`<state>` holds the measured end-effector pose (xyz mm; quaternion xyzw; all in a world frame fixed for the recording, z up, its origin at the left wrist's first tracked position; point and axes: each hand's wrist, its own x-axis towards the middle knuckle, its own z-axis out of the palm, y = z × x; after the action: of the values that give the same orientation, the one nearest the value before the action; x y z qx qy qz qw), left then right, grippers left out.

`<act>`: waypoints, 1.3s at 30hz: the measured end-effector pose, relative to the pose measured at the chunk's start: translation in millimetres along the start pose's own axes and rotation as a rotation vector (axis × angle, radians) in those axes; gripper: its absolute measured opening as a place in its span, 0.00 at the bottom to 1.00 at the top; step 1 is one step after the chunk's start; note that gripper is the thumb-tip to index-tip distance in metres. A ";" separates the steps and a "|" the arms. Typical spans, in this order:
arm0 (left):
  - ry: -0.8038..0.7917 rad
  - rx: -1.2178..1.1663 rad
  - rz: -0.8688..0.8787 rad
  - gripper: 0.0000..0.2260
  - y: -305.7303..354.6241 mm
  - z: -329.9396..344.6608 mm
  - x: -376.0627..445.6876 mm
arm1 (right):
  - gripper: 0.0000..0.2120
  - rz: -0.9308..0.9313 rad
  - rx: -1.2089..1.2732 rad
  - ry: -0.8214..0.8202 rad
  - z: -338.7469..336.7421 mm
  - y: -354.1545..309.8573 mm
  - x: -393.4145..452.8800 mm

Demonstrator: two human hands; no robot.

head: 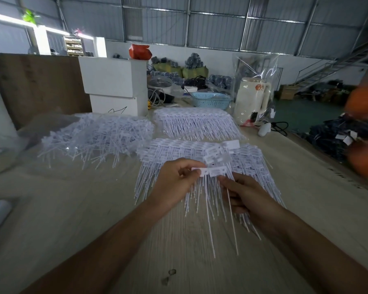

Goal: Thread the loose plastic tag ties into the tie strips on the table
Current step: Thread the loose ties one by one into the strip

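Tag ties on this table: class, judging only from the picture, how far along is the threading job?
Done: two neat stacks of tie strips, the far stack and the near stack. In hand: the left hand pinches a short strip above the near stack, and the right hand holds thin tie tails beneath it. Left: the large loose pile, so plenty seems to remain.
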<state>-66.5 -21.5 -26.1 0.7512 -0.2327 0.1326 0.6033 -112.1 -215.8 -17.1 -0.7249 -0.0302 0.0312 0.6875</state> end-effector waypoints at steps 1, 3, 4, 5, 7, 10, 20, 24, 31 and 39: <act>-0.003 0.148 0.082 0.07 -0.6 -1.2 -0.2 | 0.19 0.003 0.013 -0.025 -0.8 -0.5 -0.1; -0.015 0.332 0.181 0.06 -0.9 -0.8 -0.6 | 0.17 0.009 0.032 -0.065 -0.9 -1.5 -0.9; -0.017 0.352 0.178 0.06 -0.8 0.3 -0.3 | 0.16 0.012 0.038 -0.078 -0.7 -1.1 -0.8; -0.012 0.348 0.166 0.05 -0.9 1.2 -0.1 | 0.15 0.012 0.037 -0.087 -0.4 -0.1 -0.4; 0.009 0.238 0.103 0.05 0.2 3.2 -0.9 | 0.15 0.009 0.003 -0.092 0.3 2.9 0.3; 0.023 -0.152 -0.069 0.06 6.2 6.1 -2.7 | 0.16 -0.023 -0.101 -0.083 2.4 8.5 0.6; 0.051 -0.390 -0.198 0.13 13.3 18.5 -6.8 | 0.11 -0.251 -0.298 -0.008 16.9 11.5 -1.4; 0.174 -0.464 -0.229 0.14 14.8 14.1 -4.6 | 0.14 -0.232 -0.287 -0.045 16.8 11.9 -2.7; 0.214 -0.574 -0.218 0.11 12.7 11.6 -3.9 | 0.15 -0.067 -0.028 -0.211 22.2 14.8 -4.6; 0.018 -0.323 -0.234 0.32 13.1 11.5 -2.1 | 0.15 -0.064 0.122 -0.172 24.9 12.6 -6.6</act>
<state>-75.9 -34.3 -18.8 0.6654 -0.1569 0.0294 0.7293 -120.8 -192.2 -31.0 -0.6751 -0.1100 0.0731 0.7258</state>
